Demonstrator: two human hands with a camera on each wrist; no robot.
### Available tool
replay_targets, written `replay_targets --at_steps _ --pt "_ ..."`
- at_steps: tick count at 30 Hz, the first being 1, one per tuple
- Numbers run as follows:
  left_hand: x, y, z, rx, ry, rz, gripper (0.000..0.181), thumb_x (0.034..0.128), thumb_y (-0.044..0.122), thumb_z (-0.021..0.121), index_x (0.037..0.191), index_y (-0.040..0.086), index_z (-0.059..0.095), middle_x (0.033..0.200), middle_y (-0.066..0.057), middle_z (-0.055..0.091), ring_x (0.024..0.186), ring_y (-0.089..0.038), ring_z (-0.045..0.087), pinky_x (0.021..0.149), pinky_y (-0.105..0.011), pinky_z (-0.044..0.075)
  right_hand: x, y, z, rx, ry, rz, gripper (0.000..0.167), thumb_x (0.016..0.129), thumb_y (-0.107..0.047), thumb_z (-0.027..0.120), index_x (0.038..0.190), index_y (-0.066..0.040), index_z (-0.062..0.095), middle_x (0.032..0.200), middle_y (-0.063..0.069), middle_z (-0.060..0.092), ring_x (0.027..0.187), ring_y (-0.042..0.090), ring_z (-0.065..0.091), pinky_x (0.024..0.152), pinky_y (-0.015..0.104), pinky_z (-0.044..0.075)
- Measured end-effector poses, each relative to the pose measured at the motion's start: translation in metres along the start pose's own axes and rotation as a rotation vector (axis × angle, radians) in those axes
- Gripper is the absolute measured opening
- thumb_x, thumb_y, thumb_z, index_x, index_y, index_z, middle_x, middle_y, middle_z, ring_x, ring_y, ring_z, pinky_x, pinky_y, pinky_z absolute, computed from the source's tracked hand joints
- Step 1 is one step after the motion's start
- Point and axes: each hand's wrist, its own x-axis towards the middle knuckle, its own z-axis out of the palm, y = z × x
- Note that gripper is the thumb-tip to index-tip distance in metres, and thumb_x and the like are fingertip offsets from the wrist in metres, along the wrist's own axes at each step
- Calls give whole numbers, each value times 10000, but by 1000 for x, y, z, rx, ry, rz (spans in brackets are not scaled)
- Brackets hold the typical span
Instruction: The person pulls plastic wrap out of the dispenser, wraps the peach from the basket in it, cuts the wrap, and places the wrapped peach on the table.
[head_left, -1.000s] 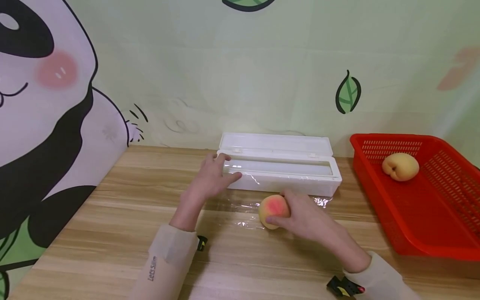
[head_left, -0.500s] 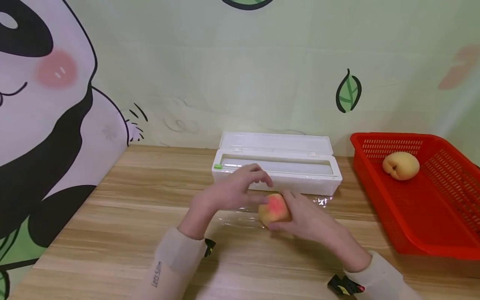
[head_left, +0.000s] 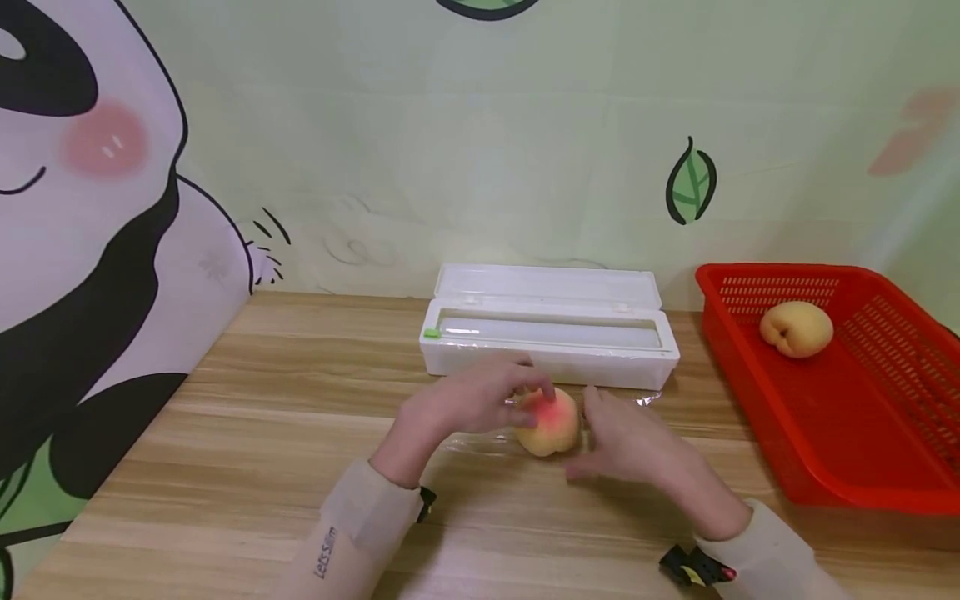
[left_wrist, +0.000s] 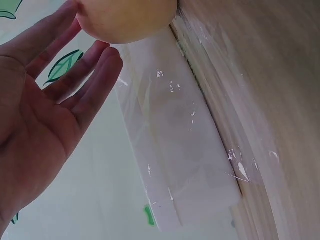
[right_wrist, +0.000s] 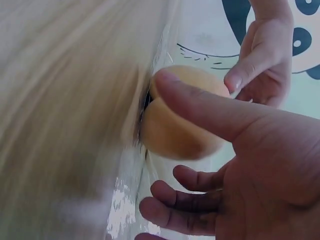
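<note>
A yellow peach with a pink blush [head_left: 553, 432] sits on a sheet of clear cling film [head_left: 476, 442] spread on the table. From above and left, my left hand [head_left: 480, 396] holds the peach between thumb and fingertips. My right hand [head_left: 633, 440] stands apart at the peach's right side, thumb and fingers spread; the right wrist view shows its thumb in front of the peach [right_wrist: 175, 135]. Just behind lies a white cling film dispenser [head_left: 555, 365], lid raised, a roll inside and film drawn over its front. At its left end is a green slider [head_left: 432, 333].
On the right stands a red plastic basket [head_left: 813, 467] with another peach [head_left: 797, 329] in it. A wooden table [head_left: 247, 467] carries everything. Behind it hangs a pale green backdrop [head_left: 375, 125] with a panda drawing.
My left hand has moved right from the dispenser's left end onto the peach, uncovering the green slider. The right hand has let go of the peach and drawn slightly right.
</note>
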Motion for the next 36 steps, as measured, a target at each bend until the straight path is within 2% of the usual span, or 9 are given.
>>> replay_targets --at_steps 2,5,9,15,21,25,29,32,36 --pt "0 1 0 -10 -5 -17 234 930 187 789 1149 162 709 1102 1 625 1026 -212 612 900 -322 501 -1 1 -2 -24 -35 32 508 684 -327 963 905 -87 574 754 -6 522 659 171 501 562 341 436" --pt "1 2 1 -28 -9 -41 243 923 207 800 1145 162 712 1093 4 618 998 -208 608 871 -312 502 -1 4 -4 -50 -72 41 408 677 -277 957 759 -144 580 675 -37 528 615 153 497 539 332 411" --pt "2 4 3 -35 -2 -63 229 911 219 814 1107 161 712 1087 0 610 977 -218 609 848 -311 499 0 7 -4 -38 -111 26 351 697 -195 943 669 -196 594 624 -66 538 596 135 505 537 327 411" --pt "4 6 6 -40 8 -92 223 898 219 827 1064 154 692 1059 0 596 967 -226 615 837 -304 496 2 11 -1 -33 -149 -22 309 753 -115 898 658 -215 622 621 -93 543 605 120 502 559 313 427" --pt "4 8 6 -44 15 -104 241 905 226 822 1069 132 673 1052 7 578 978 -216 598 844 -295 486 4 15 -2 -8 -152 -109 285 818 -51 817 682 -207 621 641 -95 528 614 105 478 571 289 416" --pt "4 9 6 -31 22 -110 266 912 246 815 1093 116 668 1055 8 569 985 -212 585 854 -296 478 7 22 2 -16 -161 -148 247 818 -42 762 711 -198 603 648 -83 515 595 108 469 536 307 401" --pt "3 10 7 -26 24 -119 291 912 263 814 1098 108 652 1051 9 560 976 -211 575 846 -291 473 7 24 2 4 -180 -124 221 808 -54 737 713 -191 592 634 -72 513 572 116 470 520 311 391" --pt "2 11 7 -16 29 -136 314 904 281 822 1097 110 643 1042 20 557 952 -181 562 835 -285 473 6 19 -2 60 -172 -96 227 818 -63 718 687 -188 581 601 -72 499 549 111 464 512 286 366" --pt "3 12 8 3 29 -172 359 880 318 843 1095 123 631 1035 40 553 929 -141 544 827 -272 474 4 17 -6 115 -114 -119 230 846 -77 704 688 -181 572 577 -94 464 520 75 434 491 254 327"
